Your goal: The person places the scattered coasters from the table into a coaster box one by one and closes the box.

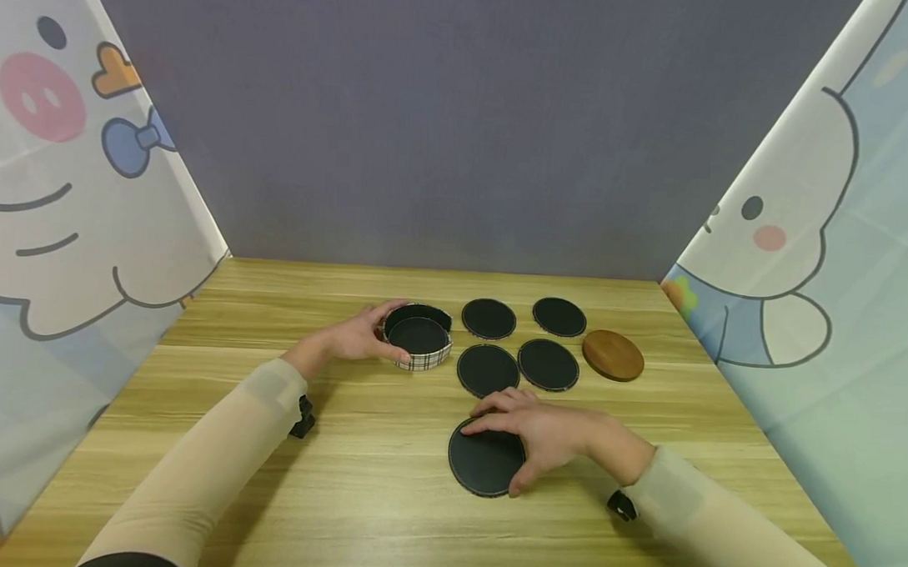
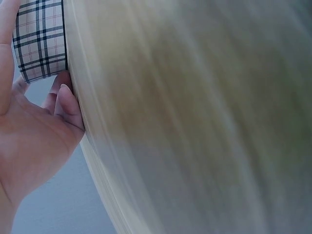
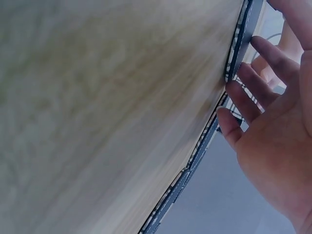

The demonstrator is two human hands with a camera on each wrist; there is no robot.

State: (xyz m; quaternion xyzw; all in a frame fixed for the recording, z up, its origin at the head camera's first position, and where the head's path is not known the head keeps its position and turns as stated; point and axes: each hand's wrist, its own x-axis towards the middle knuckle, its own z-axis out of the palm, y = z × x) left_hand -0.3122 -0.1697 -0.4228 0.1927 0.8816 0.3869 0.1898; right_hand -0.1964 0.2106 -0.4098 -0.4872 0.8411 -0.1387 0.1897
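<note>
A short round coaster holder (image 1: 427, 360) with a plaid outside and a dark inside stands left of the middle of the table. My left hand (image 1: 360, 334) grips it from the left, fingers behind the wall and thumb along the front. The left wrist view shows its plaid wall (image 2: 41, 39) beside the palm. A black round coaster (image 1: 485, 464) lies flat near the front. My right hand (image 1: 546, 433) curves over its right side, thumb at the near rim and fingers at the far rim. In the right wrist view the fingertips meet the coaster's dark edge (image 3: 239, 41).
Behind the right hand lie several more black round coasters (image 1: 488, 370), two of them in the back row. A round brown wooden disc (image 1: 612, 356) sits to their right. A grey panel (image 1: 459, 133) closes the back, and printed cartoon sheets flank both sides.
</note>
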